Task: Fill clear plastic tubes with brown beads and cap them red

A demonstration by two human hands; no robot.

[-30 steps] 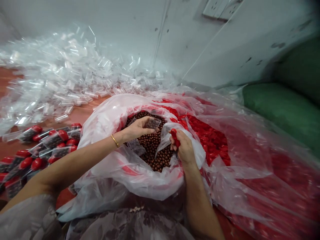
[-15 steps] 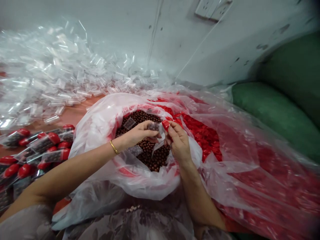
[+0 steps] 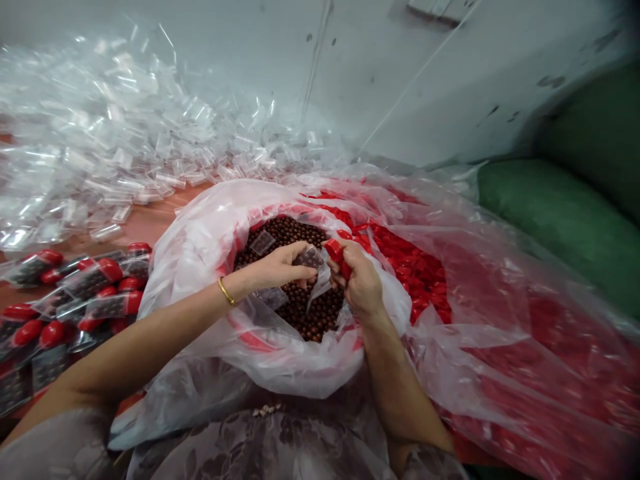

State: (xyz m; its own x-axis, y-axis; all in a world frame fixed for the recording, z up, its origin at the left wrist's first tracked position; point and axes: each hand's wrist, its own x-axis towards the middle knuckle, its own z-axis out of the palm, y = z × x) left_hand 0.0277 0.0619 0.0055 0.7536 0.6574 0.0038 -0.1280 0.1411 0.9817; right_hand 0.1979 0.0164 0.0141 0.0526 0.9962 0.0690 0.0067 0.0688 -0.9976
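Note:
My left hand [image 3: 290, 265] grips a clear plastic tube [image 3: 311, 257] with brown balls inside. Close beside it, my right hand [image 3: 361, 277] has its fingers closed on a red cap [image 3: 334, 249], near the tube's open end. More red shows between the right fingers. Below both hands lies a heap of brown balls [image 3: 315, 323] in a container lined with a white plastic bag [image 3: 200, 233]. A few clear tubes [image 3: 263, 243] rest on the balls.
Many empty clear tubes [image 3: 100, 133] are piled at the back left. Filled tubes with red caps [image 3: 95, 277] lie at the left. A plastic bag of red caps [image 3: 415, 267] spreads on the right. Behind it are a green cushion-like form [image 3: 545, 213] and the wall [image 3: 400, 73].
The view has shifted slightly. The red cap has turned a little in my right hand, and more red now shows between its fingers. My left hand keeps its hold on the tube.

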